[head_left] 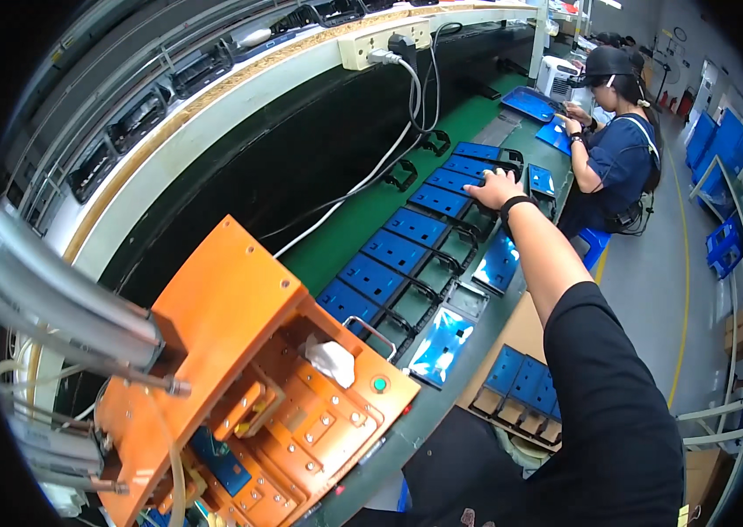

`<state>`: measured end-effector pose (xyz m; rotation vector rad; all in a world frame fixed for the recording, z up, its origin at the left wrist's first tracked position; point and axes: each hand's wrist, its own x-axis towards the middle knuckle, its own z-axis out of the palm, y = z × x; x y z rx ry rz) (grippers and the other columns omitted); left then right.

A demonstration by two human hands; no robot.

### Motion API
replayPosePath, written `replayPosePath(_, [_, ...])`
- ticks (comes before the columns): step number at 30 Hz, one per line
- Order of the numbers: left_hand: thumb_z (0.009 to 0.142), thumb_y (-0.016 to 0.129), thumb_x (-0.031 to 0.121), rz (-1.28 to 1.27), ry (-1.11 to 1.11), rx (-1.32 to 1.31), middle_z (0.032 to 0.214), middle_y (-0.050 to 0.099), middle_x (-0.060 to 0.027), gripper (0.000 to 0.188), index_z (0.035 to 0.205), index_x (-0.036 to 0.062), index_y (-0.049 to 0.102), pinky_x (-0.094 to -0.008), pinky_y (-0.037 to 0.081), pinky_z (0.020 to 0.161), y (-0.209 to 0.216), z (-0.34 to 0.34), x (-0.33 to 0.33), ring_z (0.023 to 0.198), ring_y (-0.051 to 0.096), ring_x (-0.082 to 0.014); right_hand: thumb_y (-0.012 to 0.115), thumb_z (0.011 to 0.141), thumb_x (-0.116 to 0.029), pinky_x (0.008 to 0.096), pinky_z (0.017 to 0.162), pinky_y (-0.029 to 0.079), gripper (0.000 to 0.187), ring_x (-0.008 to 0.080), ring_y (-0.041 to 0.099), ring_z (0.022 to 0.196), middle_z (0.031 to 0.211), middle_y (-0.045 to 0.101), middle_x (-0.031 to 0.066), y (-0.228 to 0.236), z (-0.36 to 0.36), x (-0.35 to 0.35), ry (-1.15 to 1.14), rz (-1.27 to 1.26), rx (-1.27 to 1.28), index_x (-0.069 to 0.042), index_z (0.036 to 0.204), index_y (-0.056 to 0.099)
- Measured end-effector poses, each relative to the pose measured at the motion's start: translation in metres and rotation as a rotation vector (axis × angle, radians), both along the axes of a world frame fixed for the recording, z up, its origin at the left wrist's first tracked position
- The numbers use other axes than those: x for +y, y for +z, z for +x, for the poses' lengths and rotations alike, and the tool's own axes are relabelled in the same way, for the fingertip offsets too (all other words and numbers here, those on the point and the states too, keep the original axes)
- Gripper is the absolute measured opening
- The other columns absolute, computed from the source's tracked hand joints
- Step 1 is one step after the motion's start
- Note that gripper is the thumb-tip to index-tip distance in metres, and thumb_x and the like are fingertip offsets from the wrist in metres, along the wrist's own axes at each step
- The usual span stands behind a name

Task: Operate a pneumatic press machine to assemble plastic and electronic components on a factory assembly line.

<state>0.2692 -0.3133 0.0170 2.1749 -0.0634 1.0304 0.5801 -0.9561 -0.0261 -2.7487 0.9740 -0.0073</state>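
Observation:
My right hand, with a black band at the wrist, reaches over a row of blue flat panels on the green bench. Its fingers are spread and bent above the right ends of the far panels, close to a blue panel. Whether the fingertips touch it I cannot make out. Each panel has small cut-outs and a black curved bracket at its right end. Beside the row lie shiny film-covered blue panels. My left hand is outside the picture.
An orange machine with a green button and hoses stands at the near left. Cables hang from a power strip. A cardboard tray of blue panels is by my lap. A co-worker sits farther along the bench.

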Motion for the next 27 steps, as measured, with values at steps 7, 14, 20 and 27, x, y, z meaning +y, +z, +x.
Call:
replayPosePath(7, [0.101,0.040,0.048,-0.029,0.248,0.111,0.122,0.060,-0.0211,0.061,0.118,-0.0083,0.058,-0.0472,0.041,0.101,-0.018,-0.002,0.008,0.112,0.056,-0.0362,0.050,0.083,-0.072,0.0553,0.116,0.019,0.093,0.0385,0.016,0.147,0.157,0.024,0.0193,-0.016,0.035,-0.060,-0.094,-0.032,0.048,-0.013,0.152,0.028])
replayPosePath(14, [0.101,0.036,0.049,-0.013,0.104,0.033,0.123,0.059,-0.0198,0.062,0.125,-0.0047,0.056,-0.0434,0.047,0.094,-0.033,-0.001,0.018,0.109,0.058,-0.0331,0.040,0.088,-0.073,0.0532,0.117,0.016,0.093,0.0379,0.014,0.147,0.160,0.017,0.0146,-0.016,0.057,-0.103,-0.073,-0.016,0.206,-0.006,0.151,0.027])
replayPosePath(20, [0.100,0.034,0.051,-0.063,0.236,0.071,0.120,0.060,-0.0178,0.065,0.130,-0.0032,0.055,-0.0374,0.051,0.081,-0.044,0.002,0.023,0.101,0.061,-0.0300,0.036,0.092,-0.069,0.0451,0.117,0.023,0.090,0.0398,0.023,0.144,0.154,0.028,0.0229,-0.039,0.064,-0.110,-0.016,-0.027,0.237,0.002,0.147,0.031])
replayPosePath(27, [0.100,0.040,0.039,-0.004,0.237,0.013,0.115,0.061,-0.0173,0.053,0.129,-0.0024,0.056,-0.0348,0.051,0.078,-0.044,0.002,0.025,0.098,0.062,-0.0291,0.041,0.087,-0.074,0.0442,0.112,0.032,0.097,0.0400,0.038,0.136,0.146,0.039,0.0291,-0.038,0.058,-0.120,0.077,0.135,0.120,0.007,0.142,0.038])
